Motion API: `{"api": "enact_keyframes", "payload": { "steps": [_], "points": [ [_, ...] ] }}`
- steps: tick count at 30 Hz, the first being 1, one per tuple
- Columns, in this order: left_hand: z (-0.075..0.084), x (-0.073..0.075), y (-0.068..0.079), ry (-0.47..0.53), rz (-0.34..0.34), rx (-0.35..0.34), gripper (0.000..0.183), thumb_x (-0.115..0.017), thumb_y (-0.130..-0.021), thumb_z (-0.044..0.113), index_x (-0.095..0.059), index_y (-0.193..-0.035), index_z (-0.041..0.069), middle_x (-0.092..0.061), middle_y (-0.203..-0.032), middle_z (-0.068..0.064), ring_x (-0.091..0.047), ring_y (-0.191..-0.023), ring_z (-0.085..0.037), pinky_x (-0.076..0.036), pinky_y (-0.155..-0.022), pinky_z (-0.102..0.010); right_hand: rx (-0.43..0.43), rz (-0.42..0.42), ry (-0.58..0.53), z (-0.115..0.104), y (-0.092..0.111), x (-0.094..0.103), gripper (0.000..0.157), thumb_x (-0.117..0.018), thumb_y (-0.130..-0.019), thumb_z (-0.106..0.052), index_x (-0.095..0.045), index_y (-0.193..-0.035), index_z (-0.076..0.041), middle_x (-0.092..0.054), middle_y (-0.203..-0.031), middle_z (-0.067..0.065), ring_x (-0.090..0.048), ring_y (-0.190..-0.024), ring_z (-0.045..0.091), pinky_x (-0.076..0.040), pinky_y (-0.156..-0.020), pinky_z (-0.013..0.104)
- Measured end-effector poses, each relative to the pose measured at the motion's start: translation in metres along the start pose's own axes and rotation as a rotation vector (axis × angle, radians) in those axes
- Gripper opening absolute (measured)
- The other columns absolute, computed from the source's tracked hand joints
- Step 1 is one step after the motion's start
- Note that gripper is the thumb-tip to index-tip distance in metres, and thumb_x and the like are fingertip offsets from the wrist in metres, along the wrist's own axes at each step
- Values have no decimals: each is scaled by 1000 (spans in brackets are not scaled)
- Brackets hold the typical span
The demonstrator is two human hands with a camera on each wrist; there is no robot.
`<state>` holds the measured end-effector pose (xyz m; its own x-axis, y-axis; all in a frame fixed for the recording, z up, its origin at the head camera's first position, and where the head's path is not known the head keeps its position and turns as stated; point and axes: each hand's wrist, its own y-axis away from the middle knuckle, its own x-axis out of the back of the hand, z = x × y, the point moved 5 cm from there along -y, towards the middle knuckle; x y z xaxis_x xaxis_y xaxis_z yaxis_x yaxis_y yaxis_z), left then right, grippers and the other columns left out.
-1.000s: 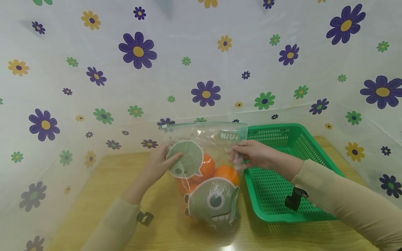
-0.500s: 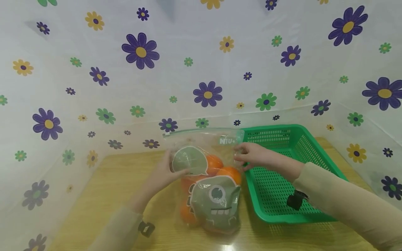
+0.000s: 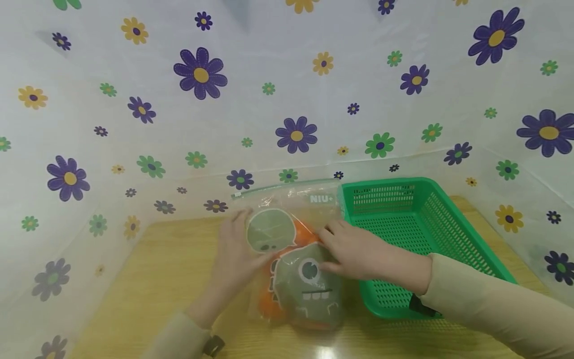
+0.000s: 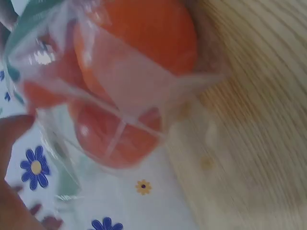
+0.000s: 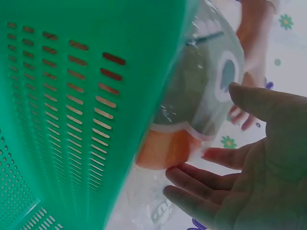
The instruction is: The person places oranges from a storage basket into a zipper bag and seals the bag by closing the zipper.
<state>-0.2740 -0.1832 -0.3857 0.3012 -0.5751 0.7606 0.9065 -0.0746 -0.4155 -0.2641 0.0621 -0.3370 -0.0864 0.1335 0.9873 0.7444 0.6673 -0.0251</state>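
A clear zip bag (image 3: 309, 294) printed with a grey-green one-eyed monster stands on the table, its slider top closed along the upper edge. Several orange round fruits (image 4: 144, 43) fill its lower part, partly hidden by the print. My left hand (image 3: 235, 254) lies along the bag's left side with fingers spread and the thumb toward its front. From the right, my right hand (image 3: 354, 249) reaches over the bag's front, fingers loosely bent against the plastic. In the right wrist view the fingertips (image 5: 180, 177) of that hand are right at the bag beside an orange fruit.
A green perforated plastic basket (image 3: 374, 311) stands on the wooden table (image 3: 170, 269) just right of the bag, its rim close to it. Behind hangs a white flowered sheet (image 3: 251, 114). Black wrist straps show at both sleeves.
The bag has come down a little and settled. My right hand has left its upper right edge and moved left and nearer, onto its front. My left hand's fingers have spread more.
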Motion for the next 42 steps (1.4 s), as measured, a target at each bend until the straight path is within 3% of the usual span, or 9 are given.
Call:
{"api": "enact_keyframes", "payload": {
  "steps": [3,6,11,15,19,24,30,37,42],
  "points": [
    [16,-2,2,-56,-9,-166,64,-88,-86,29,-60,-140,6,-58,-144,-12,-57,-133,-33,-53,-110,-53,9,4,36,-2,-3,-2,72,-73,-98,-44,-49,-153,-3,-63,-128,15,-62,-113,28,-59,-97,45],
    [26,-9,7,-62,-123,-241,47,-77,-96,32,-64,-135,10,-66,-135,-9,-65,-125,-29,-56,-106,-50,-3,-18,49,1,-8,-4,74,-73,-98,-44,-47,-155,-4,-65,-130,17,-65,-118,32,-59,-99,48],
    [28,-23,9,-66,-352,-184,76,-79,-92,48,-50,-152,10,-62,-146,-9,-66,-123,-26,-58,-104,-47,6,-67,107,6,-15,-11,68,-74,-97,-46,-52,-147,-5,-66,-126,20,-66,-113,33,-60,-95,48],
    [27,-25,9,-67,-423,-123,108,-94,-75,46,-39,-159,7,-54,-156,-10,-62,-131,-30,-54,-110,-50,2,-89,92,9,-23,-14,72,-75,-96,-48,-51,-150,-8,-64,-131,23,-65,-117,34,-59,-98,49],
    [25,-27,7,-76,-458,-92,125,-100,-66,44,-31,-162,6,-51,-158,-14,-59,-137,-35,-50,-115,-55,-34,-138,23,13,-31,-16,78,-74,-96,-48,-45,-158,-12,-59,-144,25,-61,-128,38,-56,-105,53],
    [27,-26,5,-120,-486,-125,125,-100,-66,45,-29,-162,6,-55,-152,-14,-62,-132,-33,-53,-112,-53,-21,-163,35,16,-37,-11,83,-78,-90,-54,-48,-157,-14,-65,-139,20,-64,-124,34,-57,-103,51],
    [32,-18,2,-164,-488,-188,105,-95,-74,42,-39,-155,8,-65,-137,-11,-67,-119,-28,-59,-101,-50,31,-104,39,19,-39,-5,64,-78,-92,-46,-60,-146,-17,-72,-125,11,-68,-113,28,-59,-98,48],
    [21,-24,-6,-121,-523,-127,112,-95,-74,43,-34,-160,6,-62,-145,-13,-66,-126,-31,-55,-109,-53,-7,-117,10,24,-43,-13,83,-71,-97,-47,-33,-167,-24,-63,-144,22,-61,-132,39,-55,-107,56],
    [11,-28,-8,-8,-554,-128,116,-96,-73,40,-29,-163,12,-58,-151,-10,-63,-133,-30,-51,-114,-54,-28,-124,-12,26,-44,-16,81,-68,-100,-49,-31,-168,-24,-55,-155,22,-55,-141,40,-50,-113,57]
  ]
}}
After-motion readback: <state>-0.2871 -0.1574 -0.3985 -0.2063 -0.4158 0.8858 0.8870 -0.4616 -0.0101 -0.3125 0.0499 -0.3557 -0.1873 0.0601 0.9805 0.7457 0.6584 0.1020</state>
